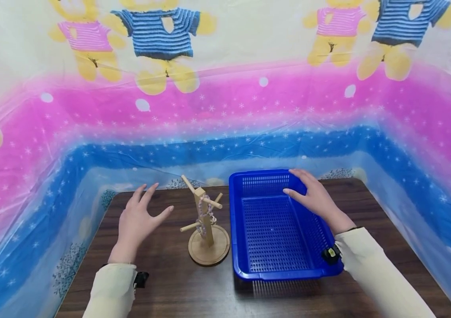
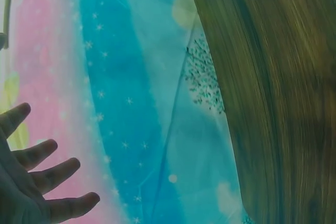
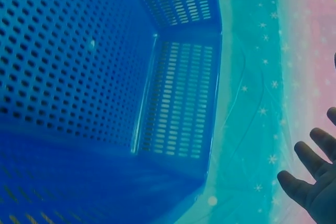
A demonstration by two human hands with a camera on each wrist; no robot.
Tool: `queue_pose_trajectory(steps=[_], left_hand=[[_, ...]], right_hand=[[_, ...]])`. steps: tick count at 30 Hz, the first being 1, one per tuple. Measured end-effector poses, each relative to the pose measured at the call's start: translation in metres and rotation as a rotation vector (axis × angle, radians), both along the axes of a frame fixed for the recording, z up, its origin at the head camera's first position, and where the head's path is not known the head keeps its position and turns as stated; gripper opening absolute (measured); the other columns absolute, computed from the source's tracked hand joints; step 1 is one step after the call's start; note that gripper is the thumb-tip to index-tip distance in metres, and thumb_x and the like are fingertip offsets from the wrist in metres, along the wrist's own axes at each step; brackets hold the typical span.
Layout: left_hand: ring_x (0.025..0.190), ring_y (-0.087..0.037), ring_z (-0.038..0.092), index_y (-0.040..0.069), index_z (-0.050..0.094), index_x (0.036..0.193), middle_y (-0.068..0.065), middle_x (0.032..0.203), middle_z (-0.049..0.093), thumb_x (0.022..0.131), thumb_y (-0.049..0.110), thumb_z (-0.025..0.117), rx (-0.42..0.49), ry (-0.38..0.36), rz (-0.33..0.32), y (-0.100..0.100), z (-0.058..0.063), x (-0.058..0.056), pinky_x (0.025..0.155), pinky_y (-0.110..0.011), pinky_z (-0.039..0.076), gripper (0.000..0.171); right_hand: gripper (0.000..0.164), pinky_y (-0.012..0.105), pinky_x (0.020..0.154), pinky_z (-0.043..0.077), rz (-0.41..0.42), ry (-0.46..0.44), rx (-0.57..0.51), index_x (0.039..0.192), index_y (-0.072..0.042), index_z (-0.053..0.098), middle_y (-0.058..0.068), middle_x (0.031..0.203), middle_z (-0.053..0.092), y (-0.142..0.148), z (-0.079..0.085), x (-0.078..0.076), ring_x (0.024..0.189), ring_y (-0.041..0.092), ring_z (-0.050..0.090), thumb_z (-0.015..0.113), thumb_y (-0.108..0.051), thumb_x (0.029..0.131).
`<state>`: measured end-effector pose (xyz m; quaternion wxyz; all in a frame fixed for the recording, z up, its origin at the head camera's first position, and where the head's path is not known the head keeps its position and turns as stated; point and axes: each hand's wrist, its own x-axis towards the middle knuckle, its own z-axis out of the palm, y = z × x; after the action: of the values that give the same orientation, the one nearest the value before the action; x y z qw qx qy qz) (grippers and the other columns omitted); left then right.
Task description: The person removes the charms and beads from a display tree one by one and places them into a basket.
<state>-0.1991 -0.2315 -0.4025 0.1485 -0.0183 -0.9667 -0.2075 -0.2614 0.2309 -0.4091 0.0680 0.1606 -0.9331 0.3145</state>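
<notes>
My left hand [image 1: 138,221] hovers to the left of a wooden peg stand [image 1: 206,225], fingers spread and nothing in them. The stand has a round base, an upright post and several pegs, with beaded strands [image 1: 203,214] hanging about the post. To its right sits a blue plastic basket [image 1: 237,234] with a perforated bottom and slotted walls. My right hand [image 1: 313,194] is over the basket's far right side, fingers spread and holding nothing. In the right wrist view its fingers [image 3: 314,158] show apart from the basket wall [image 3: 184,98].
Everything stands on a dark wood-grain table [image 1: 162,282]. A printed cloth [image 1: 209,106] with bears and snowflakes hangs round the back and sides of the table. Black wrist cameras [image 1: 141,279] are strapped at both cuffs, the right one overlapping the basket's rim in the head view.
</notes>
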Motion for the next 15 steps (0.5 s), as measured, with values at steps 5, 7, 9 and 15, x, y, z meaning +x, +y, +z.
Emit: queue_pose_trajectory(steps=[5, 7, 9, 15], left_hand=[[0.137, -0.056, 0.046, 0.015, 0.04, 0.157, -0.025, 0.16, 0.037, 0.093, 0.045, 0.071, 0.057, -0.004, -0.018, 0.007, -0.003, 0.005, 0.083, -0.069, 0.056, 0.077], [0.138, -0.054, 0.046, 0.016, 0.039, 0.157, -0.024, 0.16, 0.038, 0.093, 0.045, 0.071, 0.08, -0.009, -0.023, 0.009, -0.006, 0.007, 0.085, -0.069, 0.056, 0.077], [0.138, -0.052, 0.047, 0.016, 0.04, 0.157, -0.023, 0.159, 0.039, 0.093, 0.044, 0.071, 0.104, -0.007, -0.029, 0.012, -0.008, 0.009, 0.086, -0.069, 0.055, 0.076], [0.14, -0.051, 0.046, 0.013, 0.045, 0.154, -0.024, 0.158, 0.04, 0.095, 0.038, 0.071, 0.156, -0.018, -0.048, 0.02, -0.013, 0.014, 0.094, -0.07, 0.053, 0.069]], right_hand=[[0.065, 0.07, 0.115, 0.04, -0.005, 0.005, -0.052, 0.154, -0.007, 0.043, 0.026, 0.156, 0.044, -0.008, 0.002, 0.002, 0.144, 0.048, 0.042, 0.066, -0.037, 0.1], [0.063, 0.067, 0.111, 0.046, -0.007, 0.016, -0.071, 0.152, -0.006, 0.046, 0.026, 0.15, 0.05, -0.011, 0.002, 0.003, 0.137, 0.046, 0.049, 0.066, -0.035, 0.1], [0.061, 0.064, 0.107, 0.049, -0.008, 0.015, -0.093, 0.151, -0.006, 0.047, 0.025, 0.145, 0.054, -0.014, 0.002, 0.005, 0.129, 0.043, 0.053, 0.067, -0.033, 0.1], [0.057, 0.063, 0.108, 0.049, 0.02, -0.01, -0.145, 0.148, -0.005, 0.051, 0.021, 0.149, 0.054, -0.025, 0.001, 0.007, 0.128, 0.04, 0.054, 0.067, -0.032, 0.1]])
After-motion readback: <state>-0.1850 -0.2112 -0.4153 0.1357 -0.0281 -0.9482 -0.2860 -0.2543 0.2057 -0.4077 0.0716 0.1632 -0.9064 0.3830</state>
